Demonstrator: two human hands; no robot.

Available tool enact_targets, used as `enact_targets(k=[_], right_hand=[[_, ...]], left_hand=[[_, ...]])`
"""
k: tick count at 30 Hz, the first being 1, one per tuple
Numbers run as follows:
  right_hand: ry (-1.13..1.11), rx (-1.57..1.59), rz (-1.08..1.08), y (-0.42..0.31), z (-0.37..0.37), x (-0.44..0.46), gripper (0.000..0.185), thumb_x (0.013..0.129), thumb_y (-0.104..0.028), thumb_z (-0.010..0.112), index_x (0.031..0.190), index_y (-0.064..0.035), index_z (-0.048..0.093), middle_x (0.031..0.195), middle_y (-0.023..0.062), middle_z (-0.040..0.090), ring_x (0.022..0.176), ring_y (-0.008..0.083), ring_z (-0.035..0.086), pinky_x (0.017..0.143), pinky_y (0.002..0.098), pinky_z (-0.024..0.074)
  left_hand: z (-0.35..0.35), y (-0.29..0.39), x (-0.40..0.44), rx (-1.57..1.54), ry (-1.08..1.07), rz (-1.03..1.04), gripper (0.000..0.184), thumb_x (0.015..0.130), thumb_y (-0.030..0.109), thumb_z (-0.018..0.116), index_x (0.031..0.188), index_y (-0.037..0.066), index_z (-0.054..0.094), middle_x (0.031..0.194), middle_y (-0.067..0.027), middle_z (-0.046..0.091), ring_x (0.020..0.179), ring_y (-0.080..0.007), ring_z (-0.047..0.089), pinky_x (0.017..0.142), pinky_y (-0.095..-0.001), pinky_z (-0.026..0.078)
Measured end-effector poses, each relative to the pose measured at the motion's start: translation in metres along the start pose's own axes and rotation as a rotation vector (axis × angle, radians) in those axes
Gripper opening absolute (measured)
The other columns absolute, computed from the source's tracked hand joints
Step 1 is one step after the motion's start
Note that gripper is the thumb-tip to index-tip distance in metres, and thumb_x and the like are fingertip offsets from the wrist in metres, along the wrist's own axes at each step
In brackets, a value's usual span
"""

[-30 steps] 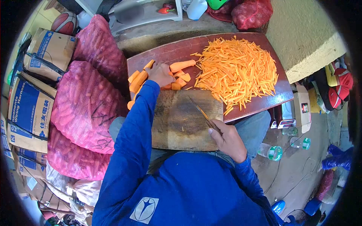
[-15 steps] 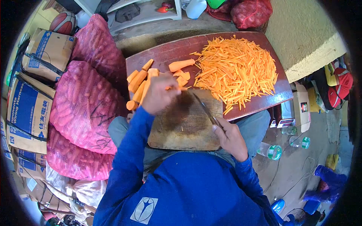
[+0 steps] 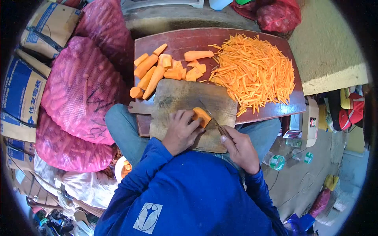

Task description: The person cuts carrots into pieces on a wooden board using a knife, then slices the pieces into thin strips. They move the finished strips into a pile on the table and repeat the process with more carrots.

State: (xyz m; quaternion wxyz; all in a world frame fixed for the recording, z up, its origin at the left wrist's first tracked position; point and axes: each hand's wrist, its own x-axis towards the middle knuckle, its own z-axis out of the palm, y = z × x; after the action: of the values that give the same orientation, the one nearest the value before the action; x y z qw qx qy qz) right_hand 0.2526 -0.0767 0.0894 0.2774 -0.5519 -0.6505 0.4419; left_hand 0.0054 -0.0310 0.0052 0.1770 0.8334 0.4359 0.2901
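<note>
My left hand [image 3: 183,131] is closed on a thick carrot piece [image 3: 202,117], pressing it onto the wooden cutting board [image 3: 173,96]. In my right hand [image 3: 241,149] is a knife [image 3: 215,122], gripped by its handle. Its blade lies against the right side of the carrot piece. Beyond the board, a large heap of carrot strips [image 3: 256,72] covers the right part of the table. Peeled carrots [image 3: 154,81] and cut carrot chunks [image 3: 195,71] lie at the left and middle, next to one whole carrot [image 3: 198,55].
The dark red table [image 3: 181,39] extends beyond the board. Pink mesh sacks of carrots [image 3: 80,90] and cardboard boxes [image 3: 23,94] stand at the left. On the floor at right are plastic bottles [image 3: 276,161]. A red mesh bag [image 3: 278,15] sits behind, near the wall.
My left hand has come back from the carrot pile to the board and now holds a carrot piece there. The knife has moved against that piece. The view has tilted down.
</note>
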Motion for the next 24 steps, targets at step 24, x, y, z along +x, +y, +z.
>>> enact_targets(k=[24], right_hand=[[-0.129,-0.269,0.022,-0.009,0.011,0.001,0.040,0.108,-0.019,0.060,0.144,-0.0031,0.051,0.113,0.0297,0.073,0.096,0.0516,0.072,0.079,0.0579,0.0597]], left_hand=[[0.000,-0.002,0.013,0.211,-0.089,0.230,0.035,0.081,0.021,0.078,0.113,0.007,0.079,0.119,-0.0073,0.067,0.110,-0.0271,0.059,0.097,-0.0517,0.038]])
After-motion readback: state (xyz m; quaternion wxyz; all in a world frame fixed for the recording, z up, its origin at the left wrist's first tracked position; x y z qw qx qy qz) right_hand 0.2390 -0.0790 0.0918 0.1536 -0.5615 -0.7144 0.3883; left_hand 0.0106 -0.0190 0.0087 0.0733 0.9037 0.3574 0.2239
